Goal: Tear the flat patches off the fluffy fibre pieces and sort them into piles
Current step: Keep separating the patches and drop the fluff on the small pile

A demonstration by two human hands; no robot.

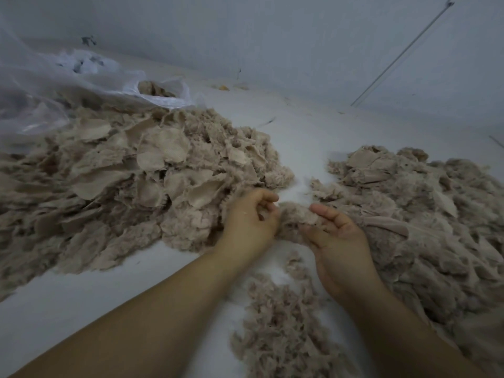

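Note:
A beige fluffy fibre piece lies between my two hands at the centre. My left hand has its fingers curled and pinches the piece's left edge. My right hand holds its right side, thumb on top and fingers partly under the fluff. A large heap of fluffy pieces with flat round patches fills the left. Another heap of fluff and flat patches spreads on the right. A small pile of loose shredded fluff lies between my forearms.
Everything rests on a white surface. A clear plastic bag with more fibre inside lies at the back left. A pale wall rises behind, and a thin rod leans against it at the right.

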